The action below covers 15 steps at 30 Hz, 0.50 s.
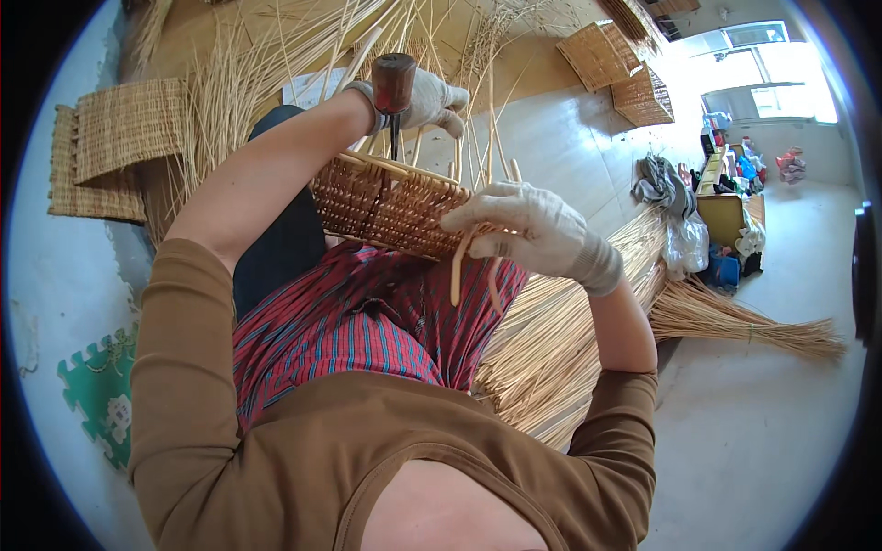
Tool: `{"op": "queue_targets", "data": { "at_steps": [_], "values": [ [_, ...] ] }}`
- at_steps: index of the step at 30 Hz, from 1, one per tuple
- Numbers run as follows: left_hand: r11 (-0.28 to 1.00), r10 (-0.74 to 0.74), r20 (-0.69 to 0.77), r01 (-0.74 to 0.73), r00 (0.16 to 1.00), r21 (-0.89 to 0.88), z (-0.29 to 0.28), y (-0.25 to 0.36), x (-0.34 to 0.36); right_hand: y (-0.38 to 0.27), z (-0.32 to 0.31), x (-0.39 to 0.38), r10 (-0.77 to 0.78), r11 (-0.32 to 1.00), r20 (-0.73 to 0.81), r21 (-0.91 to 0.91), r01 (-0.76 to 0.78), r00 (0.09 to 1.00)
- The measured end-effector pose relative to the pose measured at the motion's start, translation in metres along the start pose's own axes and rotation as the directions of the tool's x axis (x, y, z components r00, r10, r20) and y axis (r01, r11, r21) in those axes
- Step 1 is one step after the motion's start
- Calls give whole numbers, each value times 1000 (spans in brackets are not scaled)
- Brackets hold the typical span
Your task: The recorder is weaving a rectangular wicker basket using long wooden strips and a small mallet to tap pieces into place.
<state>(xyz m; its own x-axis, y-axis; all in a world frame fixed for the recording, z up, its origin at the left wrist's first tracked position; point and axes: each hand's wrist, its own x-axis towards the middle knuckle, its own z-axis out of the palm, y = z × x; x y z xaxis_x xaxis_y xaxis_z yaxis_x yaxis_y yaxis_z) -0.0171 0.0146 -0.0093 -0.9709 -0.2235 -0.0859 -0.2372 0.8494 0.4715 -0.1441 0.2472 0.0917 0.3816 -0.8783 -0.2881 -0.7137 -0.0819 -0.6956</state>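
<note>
A part-woven wicker basket (395, 207) rests over my lap, with loose rods rising from its far side. My right hand (533, 230), in a whitish knit glove, is closed on its right end; two bent rod ends hang below the fingers. Beyond the basket's upper edge is my gloved left hand (427, 101). Its fingers are curled to the right among upright rods, and what they hold is hidden. An awl-like tool with a dark wooden handle (393, 81) stands in front of my left wrist, its metal shaft pointing down at the basket's rim.
Loose straw-coloured rods (239, 101) spread at the far left beside woven panels (129, 138). Long rods (560, 340) lie under my right arm, near a tied bundle (744, 326). Woven baskets (597, 55) stand at the back right. Bags and cloths surround a yellowish cabinet (721, 220).
</note>
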Motion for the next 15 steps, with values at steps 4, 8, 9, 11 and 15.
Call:
{"op": "queue_targets", "data": {
  "at_steps": [4,8,9,11,15],
  "values": [
    [999,7,-1,-7,1000,-46,-2,2,-2,8,8,7,-224,961,-27,-173,216,974],
    [1000,-8,35,9,999,-18,-4,4,-3,11,18,21,-157,986,36,62,155,987],
    [999,-27,46,28,999,-26,-4,5,-3,11,22,26,-82,959,-109,264,108,991],
    [999,-24,32,25,999,-36,-3,5,-3,11,28,36,62,862,-367,489,136,928],
    [999,8,39,-6,999,-34,0,0,0,11,34,56,-169,985,-660,-148,94,732]
  ]
}}
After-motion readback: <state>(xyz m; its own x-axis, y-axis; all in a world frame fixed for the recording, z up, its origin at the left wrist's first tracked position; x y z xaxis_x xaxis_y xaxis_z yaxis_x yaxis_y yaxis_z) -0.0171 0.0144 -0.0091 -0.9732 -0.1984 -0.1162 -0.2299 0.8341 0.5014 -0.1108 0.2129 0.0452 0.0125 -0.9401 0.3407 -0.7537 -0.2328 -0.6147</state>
